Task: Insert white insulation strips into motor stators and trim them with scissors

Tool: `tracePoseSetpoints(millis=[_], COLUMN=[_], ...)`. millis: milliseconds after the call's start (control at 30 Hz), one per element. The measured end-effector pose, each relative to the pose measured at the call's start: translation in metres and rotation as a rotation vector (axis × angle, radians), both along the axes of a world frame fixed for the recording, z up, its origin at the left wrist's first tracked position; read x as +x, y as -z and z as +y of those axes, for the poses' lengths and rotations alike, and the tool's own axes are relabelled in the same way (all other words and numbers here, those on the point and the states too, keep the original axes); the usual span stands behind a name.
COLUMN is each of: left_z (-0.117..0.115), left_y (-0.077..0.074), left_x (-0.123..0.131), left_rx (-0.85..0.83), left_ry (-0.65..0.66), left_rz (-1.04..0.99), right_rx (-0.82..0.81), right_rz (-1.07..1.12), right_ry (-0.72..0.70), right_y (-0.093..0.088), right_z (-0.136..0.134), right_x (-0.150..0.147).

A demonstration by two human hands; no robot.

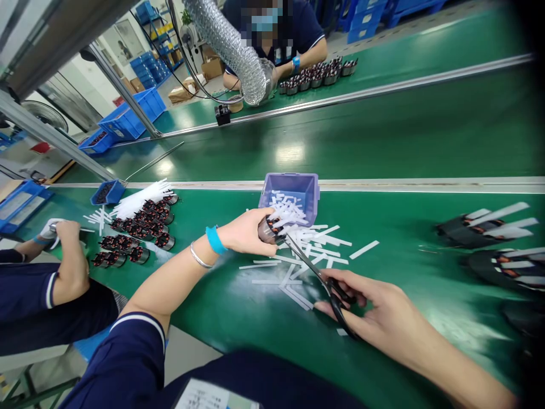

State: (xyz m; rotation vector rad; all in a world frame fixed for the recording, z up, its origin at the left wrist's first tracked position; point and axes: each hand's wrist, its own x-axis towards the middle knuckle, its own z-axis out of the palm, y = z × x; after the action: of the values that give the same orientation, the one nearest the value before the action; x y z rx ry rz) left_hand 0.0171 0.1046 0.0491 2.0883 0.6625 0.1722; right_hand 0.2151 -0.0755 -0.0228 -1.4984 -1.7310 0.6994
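Observation:
My left hand (247, 233) is closed around a small round motor stator (269, 229) with copper windings, held just in front of a purple plastic bin (293, 190). My right hand (374, 312) grips black scissors (317, 275), fingers through the handles, the blades reaching up to the stator. The bin holds several cut white strips, and more white strips (306, 250) lie scattered on the green table around the blades.
A person at the left (63, 267) works beside a cluster of stators (140, 230), long white strips and a small blue tray (106, 193). Stators with white strips (489, 230) lie at the right. Across the conveyor belt (340, 136) another person sits behind a row of stators; a silver duct (230, 48) hangs down.

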Motion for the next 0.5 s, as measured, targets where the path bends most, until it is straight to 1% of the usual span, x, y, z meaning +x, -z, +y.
tracePoseSetpoints(millis=[133,267,367,500], left_z=[0.000,-0.002,0.002,0.014], left_y=[-0.002,-0.007,-0.014,-0.024], left_x=[0.001,0.005,0.009,0.016], left_rx=[0.018,0.122,0.220,0.357], left_ry=[0.029,0.042,0.028,0.003], left_rz=[-0.003,0.111,0.223,0.363], right_rx=[-0.033,-0.040,-0.052,-0.095], right_rz=[0.035,0.082,0.130,0.267], right_ry=[-0.012,0.004,0.018,0.049], right_y=[-0.002,-0.001,0.007,0.019], right_z=[0.004,0.016,0.027,0.041], right_x=[-0.004,-0.011,-0.017,-0.026])
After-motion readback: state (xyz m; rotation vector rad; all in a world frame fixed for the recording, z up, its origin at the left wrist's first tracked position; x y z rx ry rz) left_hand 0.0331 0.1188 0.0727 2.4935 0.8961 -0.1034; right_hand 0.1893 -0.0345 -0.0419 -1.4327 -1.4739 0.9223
